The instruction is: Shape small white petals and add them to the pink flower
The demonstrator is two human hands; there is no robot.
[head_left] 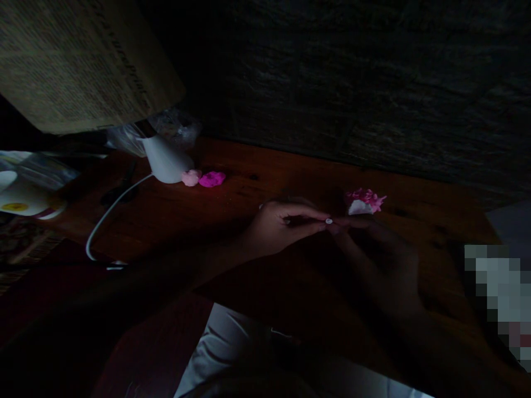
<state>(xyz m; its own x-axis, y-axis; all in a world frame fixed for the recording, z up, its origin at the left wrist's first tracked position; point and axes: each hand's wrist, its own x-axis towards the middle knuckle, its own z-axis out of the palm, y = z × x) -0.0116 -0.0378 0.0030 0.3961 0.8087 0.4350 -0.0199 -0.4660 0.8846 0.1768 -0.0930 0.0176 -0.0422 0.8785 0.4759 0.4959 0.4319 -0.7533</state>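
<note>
Above the wooden table, my left hand [286,224] and my right hand [384,265] meet at their fingertips. Both are closed in a pinch on a small white piece [329,221], which looks soft and rounded; its material is too dark to make out. Just beyond my right fingers lies a pink ruffled flower-like piece [369,198] with a white part [359,208] at its front. Farther left on the table, a pale pink lump [191,177] touches a bright magenta lump [212,179]. Shadow hides much of my right hand.
A lamp with a white base [166,160] and printed shade [91,66] stands at the left, its white cord [102,221] curving over the table [265,160]. Clear plastic [178,127] lies behind it. A white container [29,196] sits far left. A dark textured wall [332,83] rises behind.
</note>
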